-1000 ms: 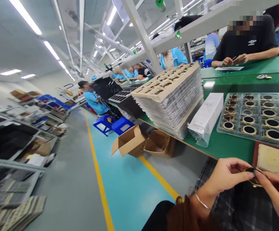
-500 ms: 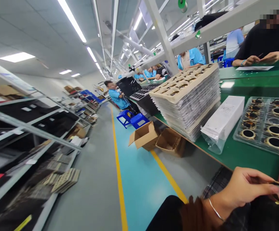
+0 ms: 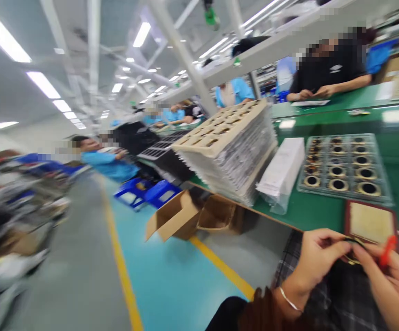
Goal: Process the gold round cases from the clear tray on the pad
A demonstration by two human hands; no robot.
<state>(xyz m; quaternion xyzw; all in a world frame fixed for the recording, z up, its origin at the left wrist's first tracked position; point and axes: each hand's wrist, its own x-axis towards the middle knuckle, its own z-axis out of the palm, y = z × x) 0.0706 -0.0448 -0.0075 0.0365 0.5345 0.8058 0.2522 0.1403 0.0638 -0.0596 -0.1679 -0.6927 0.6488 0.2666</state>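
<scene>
My left hand (image 3: 318, 257), with a thin bracelet at its wrist, pinches a small round part (image 3: 352, 257) with a black and gold rim. On the other side of the same part are the fingertips of my right hand (image 3: 388, 276), which also holds a red-handled tool (image 3: 388, 252). Both hands are low at the right, over a plaid-covered lap. Just beyond them, a dark red block with a cream pad (image 3: 371, 223) lies at the table edge. Behind it, a clear tray (image 3: 352, 191) holds several round gold-rimmed parts.
On the green table (image 3: 326, 122) stand a white box in plastic (image 3: 283, 170) and a tall stack of trays (image 3: 233, 151). Open cartons (image 3: 175, 216) and blue stools (image 3: 161, 193) are on the floor. Across the table sits a person in black (image 3: 330, 69).
The view has swung to the right, so table and hands appear further left. My right hand, the red-handled tool and the whole cream pad now show.
</scene>
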